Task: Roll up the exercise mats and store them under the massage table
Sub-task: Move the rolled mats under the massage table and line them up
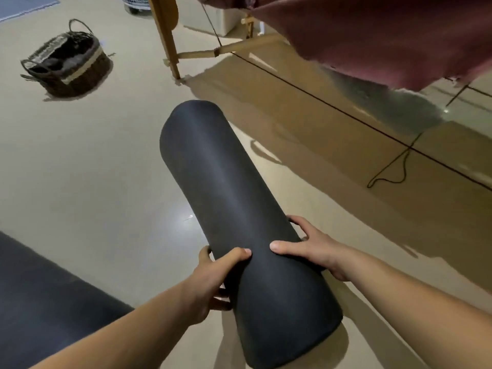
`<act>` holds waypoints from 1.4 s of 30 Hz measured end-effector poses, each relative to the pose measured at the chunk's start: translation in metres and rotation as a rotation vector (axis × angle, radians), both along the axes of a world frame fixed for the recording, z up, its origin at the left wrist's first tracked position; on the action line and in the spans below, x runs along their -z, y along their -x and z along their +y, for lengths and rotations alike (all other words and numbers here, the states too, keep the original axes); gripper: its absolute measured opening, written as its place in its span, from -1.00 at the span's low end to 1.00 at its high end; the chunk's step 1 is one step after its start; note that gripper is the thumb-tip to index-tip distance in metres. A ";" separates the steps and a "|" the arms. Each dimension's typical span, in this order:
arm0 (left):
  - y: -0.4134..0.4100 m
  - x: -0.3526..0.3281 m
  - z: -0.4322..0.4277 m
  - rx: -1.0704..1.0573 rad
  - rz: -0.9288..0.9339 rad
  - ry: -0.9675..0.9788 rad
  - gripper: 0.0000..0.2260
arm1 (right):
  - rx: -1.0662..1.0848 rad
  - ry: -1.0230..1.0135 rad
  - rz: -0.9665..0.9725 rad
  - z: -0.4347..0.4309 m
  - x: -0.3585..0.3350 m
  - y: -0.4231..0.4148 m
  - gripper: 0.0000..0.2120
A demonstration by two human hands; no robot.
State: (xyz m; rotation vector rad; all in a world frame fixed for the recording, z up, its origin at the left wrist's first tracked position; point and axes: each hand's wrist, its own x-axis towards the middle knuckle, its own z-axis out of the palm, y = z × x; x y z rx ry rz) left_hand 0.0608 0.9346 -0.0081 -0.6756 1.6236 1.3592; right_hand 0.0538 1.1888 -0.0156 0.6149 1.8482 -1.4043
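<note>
Nearest, at the lower left, a second dark mat (40,302) lies flat on the floor (93,169). Just right of it, both hands grasp a rolled mat (226,182) near its closer end. The left hand (213,283) wraps the left side, with its thumb on top and its fingers (222,304) curled underneath. The right hand (311,246) clasps the right side, its fingers (298,222) spread over the curve. The roll points away from the person, towards the far side of the room. I cannot tell whether its far end touches the floor. Beyond it on the right, a thin black cord (386,179) trails across the floor in shadow. Farther back stands the massage table (166,35) on wooden legs, with a dark red cover (372,35) hanging from it at the upper right. Far left, well apart from the roll, sits a woven basket (69,65) with handles.
</note>
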 end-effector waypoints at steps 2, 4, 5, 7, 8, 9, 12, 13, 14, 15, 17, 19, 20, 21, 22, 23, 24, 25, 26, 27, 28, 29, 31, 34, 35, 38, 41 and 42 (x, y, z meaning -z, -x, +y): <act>-0.008 0.002 0.019 0.098 -0.052 -0.036 0.00 | 0.057 -0.024 -0.017 0.020 -0.002 -0.030 0.08; -0.018 0.005 0.038 0.175 -0.086 -0.070 0.01 | 0.118 -0.045 -0.039 0.040 -0.004 -0.060 0.14; -0.023 0.005 0.047 0.197 -0.091 -0.093 0.01 | 0.150 -0.053 -0.049 0.048 -0.005 -0.074 0.14; -0.034 0.005 0.066 0.225 -0.093 -0.133 0.04 | 0.206 -0.095 -0.077 0.064 -0.004 -0.100 0.14; -0.039 0.006 0.075 0.245 -0.087 -0.127 0.08 | 0.226 -0.116 -0.100 0.070 -0.004 -0.111 0.14; -0.044 0.007 0.084 0.258 -0.075 -0.111 0.12 | 0.243 -0.125 -0.124 0.074 -0.003 -0.119 0.14; -0.051 0.016 0.104 0.270 -0.011 -0.069 0.21 | 0.310 -0.105 -0.120 0.084 0.007 -0.131 0.12; -0.053 0.019 0.109 0.279 0.010 -0.053 0.21 | 0.330 -0.109 -0.108 0.085 0.009 -0.132 0.12; -0.055 0.019 0.113 0.293 0.024 -0.036 0.20 | 0.337 -0.114 -0.101 0.086 0.011 -0.133 0.12; -0.057 0.016 0.115 0.311 0.034 -0.025 0.18 | 0.343 -0.107 -0.084 0.084 0.013 -0.135 0.11; -0.063 0.007 0.117 0.349 0.055 -0.003 0.16 | 0.385 -0.081 -0.044 0.081 0.015 -0.145 0.07; -0.075 -0.002 0.116 0.393 0.065 0.043 0.17 | 0.419 -0.041 -0.058 0.077 0.017 -0.167 0.04; -0.083 -0.007 0.115 0.426 0.068 0.069 0.17 | 0.434 -0.012 -0.075 0.075 0.018 -0.182 0.02; -0.092 -0.010 0.114 0.461 0.068 0.094 0.15 | 0.456 0.024 -0.098 0.074 0.021 -0.201 -0.02; -0.101 -0.012 0.114 0.500 0.069 0.119 0.10 | 0.487 0.080 -0.126 0.075 0.023 -0.219 -0.05; -0.108 -0.012 0.113 0.549 0.078 0.136 0.01 | 0.515 0.153 -0.160 0.079 0.024 -0.236 -0.06; -0.113 -0.011 0.114 0.601 0.107 0.137 -0.13 | 0.524 0.216 -0.188 0.087 0.025 -0.250 -0.07; -0.116 -0.010 0.117 0.643 0.152 0.130 -0.29 | 0.513 0.247 -0.190 0.098 0.025 -0.262 -0.09; -0.118 -0.008 0.122 0.675 0.218 0.127 -0.38 | 0.497 0.233 -0.162 0.111 0.023 -0.269 -0.13; -0.119 -0.005 0.130 0.708 0.294 0.123 -0.38 | 0.500 0.166 -0.090 0.124 0.020 -0.271 -0.19; -0.120 -0.002 0.139 0.743 0.363 0.134 -0.31 | 0.517 0.054 0.016 0.137 0.014 -0.270 -0.26; -0.122 0.001 0.150 0.774 0.413 0.158 -0.25 | 0.521 -0.068 0.135 0.146 0.006 -0.267 -0.30; -0.129 -0.001 0.175 0.862 0.490 0.199 -0.28 | 0.427 -0.243 0.311 0.153 -0.013 -0.257 -0.36; -0.143 -0.010 0.209 1.026 0.628 0.254 -0.52 | 0.297 -0.390 0.322 0.147 -0.020 -0.256 -0.20; -0.145 -0.011 0.216 1.064 0.670 0.255 -0.61 | 0.307 -0.432 0.292 0.147 -0.014 -0.257 -0.13; -0.138 -0.021 0.244 1.119 0.708 0.306 -0.65 | 0.378 -0.500 0.242 0.164 -0.003 -0.270 -0.10; -0.135 -0.040 0.272 0.943 0.526 0.366 -0.26 | 0.350 -0.612 0.310 0.183 -0.006 -0.284 -0.35; -0.140 -0.043 0.279 0.875 0.445 0.349 -0.12 | 0.337 -0.657 0.371 0.187 -0.008 -0.288 -0.47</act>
